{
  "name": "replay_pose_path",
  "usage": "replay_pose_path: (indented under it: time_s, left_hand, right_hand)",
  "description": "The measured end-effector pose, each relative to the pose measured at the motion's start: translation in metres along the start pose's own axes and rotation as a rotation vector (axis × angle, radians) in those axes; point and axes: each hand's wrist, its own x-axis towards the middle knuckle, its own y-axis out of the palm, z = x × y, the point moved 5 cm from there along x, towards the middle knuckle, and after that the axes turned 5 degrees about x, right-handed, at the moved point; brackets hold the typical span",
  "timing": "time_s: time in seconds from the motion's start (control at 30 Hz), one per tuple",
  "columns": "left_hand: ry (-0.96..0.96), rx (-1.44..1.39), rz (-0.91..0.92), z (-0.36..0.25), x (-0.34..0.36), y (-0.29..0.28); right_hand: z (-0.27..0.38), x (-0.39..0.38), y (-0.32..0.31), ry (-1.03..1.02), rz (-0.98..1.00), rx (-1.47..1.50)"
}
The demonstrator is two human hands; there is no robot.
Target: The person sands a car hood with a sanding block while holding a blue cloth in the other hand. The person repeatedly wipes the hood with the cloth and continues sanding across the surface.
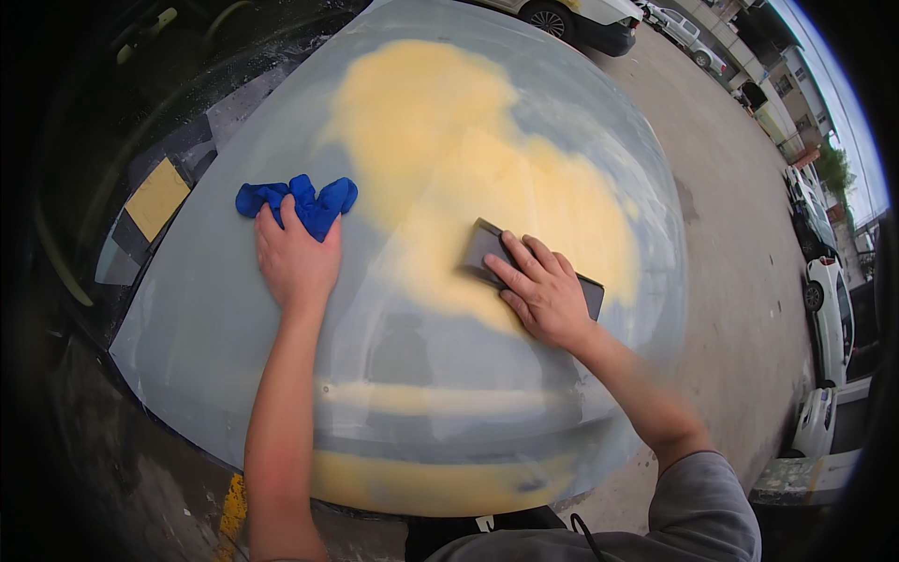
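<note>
Before me spreads a car hood (375, 356), grey with large pale-yellow filler patches (506, 178). On its left part my left hand (298, 248) is closed around a crumpled blue cloth (323, 201), which rests on the grey surface. Toward the right, my right hand (543, 286) presses a dark grey sanding block (482, 248) onto the lower part of the yellow patch. The fingers lie over the block, hiding its middle; its underside is out of sight. Another yellow band (431, 401) runs across the hood nearer to me.
Along the hood's left edge lies the dark windshield area with a yellow sheet (156, 199) on it. A white vehicle (599, 23) stands beyond the hood. Concrete ground (730, 244) stretches to the right, with parked cars (829, 309) at its far side.
</note>
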Motion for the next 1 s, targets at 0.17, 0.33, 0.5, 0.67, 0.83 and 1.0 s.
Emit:
replay_pose_path:
  time_s: [0.17, 0.33, 0.5, 0.67, 0.83, 1.0]
  left_hand:
    - [0.061, -0.088, 0.009, -0.036, 0.002, 0.002]
    - [0.030, -0.035, -0.011, -0.015, 0.004, 0.001]
    - [-0.007, 0.035, -0.025, 0.005, -0.001, -0.001]
    - [0.015, 0.015, 0.004, -0.013, 0.003, -0.001]
    - [0.054, -0.059, -0.016, -0.031, 0.002, 0.002]
    - [-0.013, 0.029, -0.002, 0.008, -0.001, -0.001]
  right_hand:
    - [-0.202, 0.175, 0.000, 0.383, -0.052, -0.068]
    - [-0.126, 0.142, 0.026, 0.263, -0.135, -0.058]
    - [0.014, -0.034, -0.002, 0.123, -0.005, -0.010]
    - [-0.115, 0.075, 0.005, 0.232, -0.050, -0.020]
    - [-0.211, 0.166, 0.000, 0.489, -0.036, -0.087]
    - [-0.056, 0.026, 0.007, 0.182, -0.098, 0.001]
